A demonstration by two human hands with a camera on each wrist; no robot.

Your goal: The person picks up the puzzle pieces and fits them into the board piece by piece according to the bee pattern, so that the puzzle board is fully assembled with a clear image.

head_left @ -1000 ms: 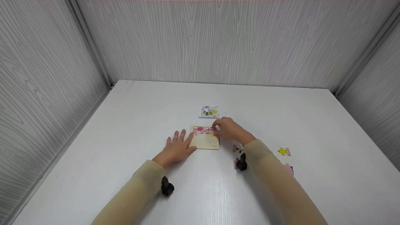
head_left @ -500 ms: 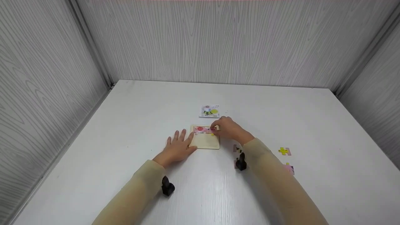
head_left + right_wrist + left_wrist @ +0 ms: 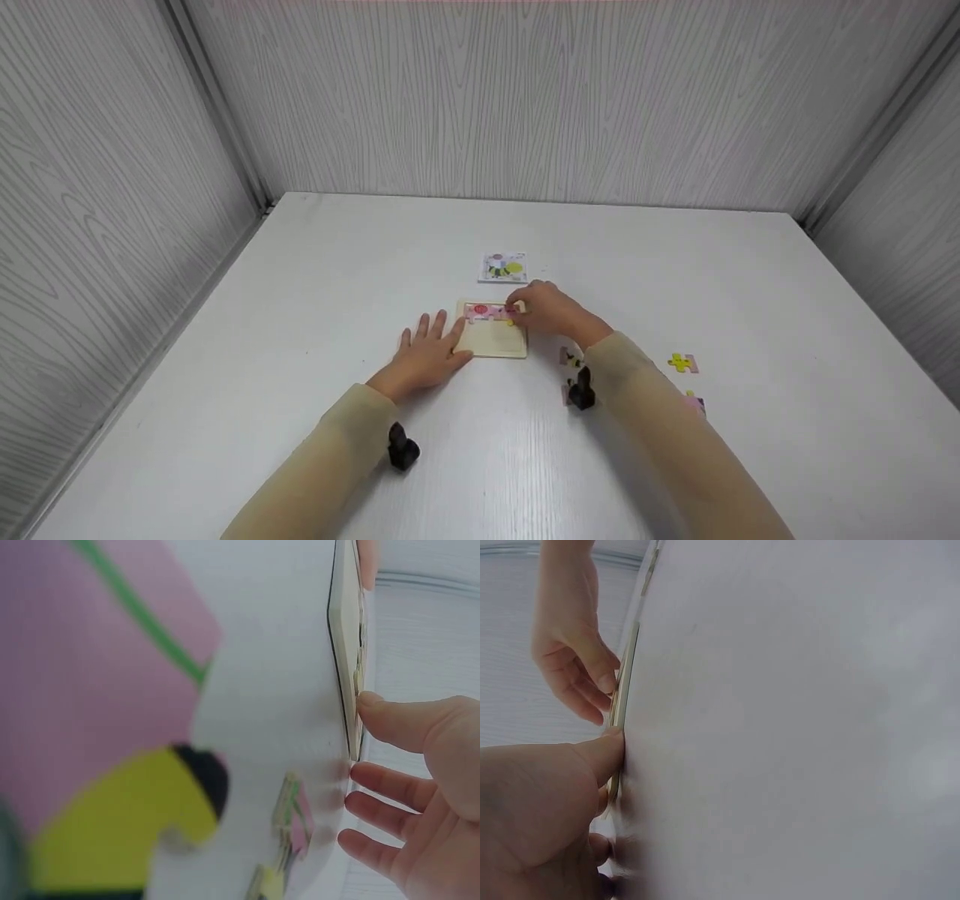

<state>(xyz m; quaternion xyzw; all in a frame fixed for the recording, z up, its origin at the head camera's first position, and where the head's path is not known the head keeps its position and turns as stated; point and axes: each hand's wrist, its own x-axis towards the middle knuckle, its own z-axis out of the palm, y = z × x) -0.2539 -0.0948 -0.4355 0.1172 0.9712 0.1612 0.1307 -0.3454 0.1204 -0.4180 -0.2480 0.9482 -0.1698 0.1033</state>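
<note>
A shallow wooden puzzle tray (image 3: 491,346) lies flat on the white table, with joined pink jigsaw pieces (image 3: 481,310) along its far side. My left hand (image 3: 426,360) rests palm down with fingers spread, thumb and index finger against the tray's left edge. Over the tray's far right corner, my right hand (image 3: 553,309) pinches a pink jigsaw piece (image 3: 510,308) with a yellow knob between thumb and index finger. In the right wrist view the thumb (image 3: 390,720) lies at the tray's top edge, other fingers extended beyond. The hand covers part of that piece.
Behind the tray lies a small picture card (image 3: 503,268). Loose jigsaw pieces sit to the right: a bee-striped one (image 3: 571,358) and another (image 3: 565,393) by the right sleeve, a yellow one (image 3: 682,363) and a pink one (image 3: 696,403) beyond it. Panels enclose the table.
Almost nothing differs. My right fingers have shifted very slightly left at the tray's far right corner; the left hand holds its place.
</note>
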